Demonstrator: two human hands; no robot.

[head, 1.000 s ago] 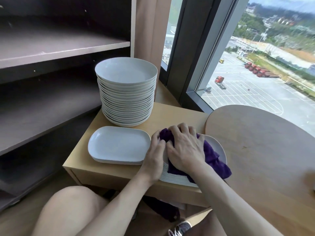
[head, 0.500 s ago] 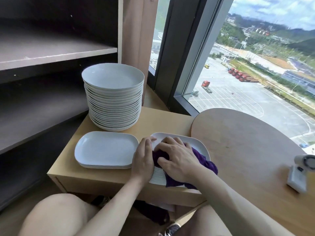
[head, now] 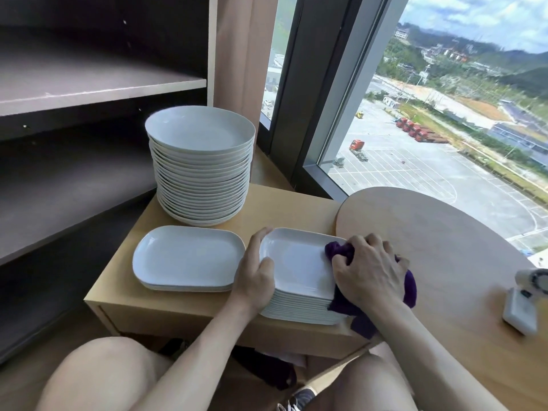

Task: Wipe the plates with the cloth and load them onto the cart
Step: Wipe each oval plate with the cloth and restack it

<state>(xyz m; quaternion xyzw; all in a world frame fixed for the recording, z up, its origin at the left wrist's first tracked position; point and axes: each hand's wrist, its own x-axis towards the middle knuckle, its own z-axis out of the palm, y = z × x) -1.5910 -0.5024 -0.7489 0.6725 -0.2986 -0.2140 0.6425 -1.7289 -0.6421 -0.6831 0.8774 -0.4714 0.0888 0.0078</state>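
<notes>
Clutching the bunched purple cloth [head: 338, 250] in the right hand [head: 370, 271], lower right of centre, against the right end of the rectangular plate stack [head: 296, 262], clasping its left edge with the left hand [head: 256, 271], on the counter [head: 284, 203].

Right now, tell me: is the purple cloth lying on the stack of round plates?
No, the right hand holds the purple cloth on the rectangular plate stack nearest it.
</notes>
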